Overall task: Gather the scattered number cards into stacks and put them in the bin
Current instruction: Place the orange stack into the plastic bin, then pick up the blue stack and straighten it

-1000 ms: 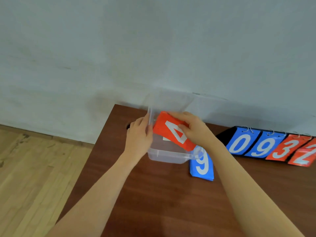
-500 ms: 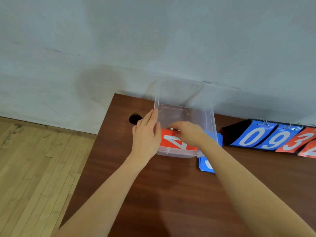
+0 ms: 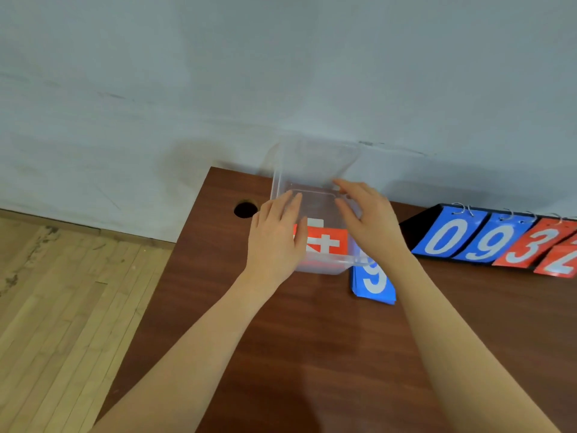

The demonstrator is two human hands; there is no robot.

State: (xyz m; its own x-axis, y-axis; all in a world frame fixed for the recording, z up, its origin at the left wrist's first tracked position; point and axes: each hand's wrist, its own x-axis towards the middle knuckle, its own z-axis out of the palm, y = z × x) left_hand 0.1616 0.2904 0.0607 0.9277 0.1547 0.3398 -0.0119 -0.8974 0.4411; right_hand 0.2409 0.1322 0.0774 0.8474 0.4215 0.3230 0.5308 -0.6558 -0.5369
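Head view: left hand (image 3: pixel 274 242) flat against clear bin (image 3: pixel 282 170) near tabletop (image 3: pixel 312 354) far edge — steadying, fingers straight. Right hand (image 3: pixel 371 226) relaxed, empty, above red card stack (image 3: pixel 327 242) inside; blue stack (image 3: pixel 373 281) outside, likely next.

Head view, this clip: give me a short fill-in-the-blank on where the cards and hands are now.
1. The red card stack lies inside the clear ____.
2. The blue stack on the table shows the digit ____.
3. The left hand rests on the bin's ____ wall.
4. The right hand holds ____.

Missing words: bin; 9; left; nothing
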